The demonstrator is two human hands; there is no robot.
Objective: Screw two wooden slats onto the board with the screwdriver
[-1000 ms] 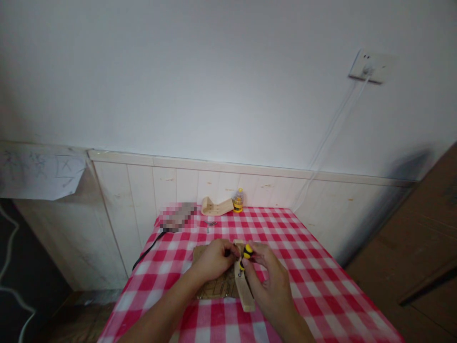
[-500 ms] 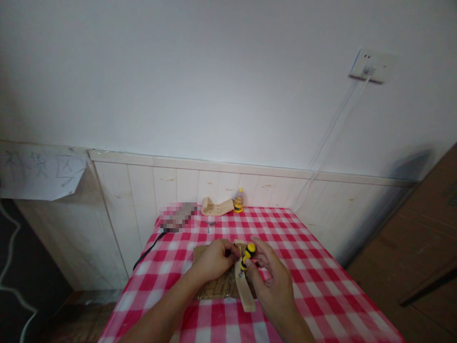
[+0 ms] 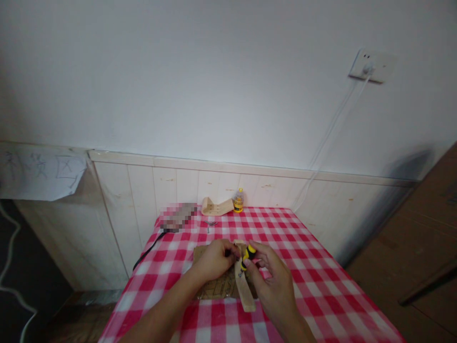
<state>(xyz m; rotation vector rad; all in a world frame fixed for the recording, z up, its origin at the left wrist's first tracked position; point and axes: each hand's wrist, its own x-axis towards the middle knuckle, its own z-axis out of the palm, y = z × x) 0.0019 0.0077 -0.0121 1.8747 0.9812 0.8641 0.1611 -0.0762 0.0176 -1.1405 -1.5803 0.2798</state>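
A curved piece of pale wood [image 3: 245,294] lies across a brown cardboard sheet [image 3: 215,288], its near end reaching past the sheet's edge. The fingers of my left hand [image 3: 217,260] are closed on its far part, steadying it. In my right hand [image 3: 275,282], thumb and fingers pinch the handle of a small yellow-and-black screwdriver [image 3: 247,257]. The tool tilts, with its shaft pointing down at a small screw [image 3: 240,274] on the wood. Whether the tip sits fully in the screw head is too small to tell.
A red-and-white checked cloth [image 3: 314,281] covers the table. Towards the back are several loose screws [image 3: 210,223], another curved wooden part [image 3: 216,207], a yellow-capped bottle [image 3: 238,201] and a blurred-out object [image 3: 179,217] with a black strap. The wall [image 3: 185,183] stands behind.
My right index finger, lifted off the screwdriver handle before, has come down against its top. My left hand and the wood stay in place.
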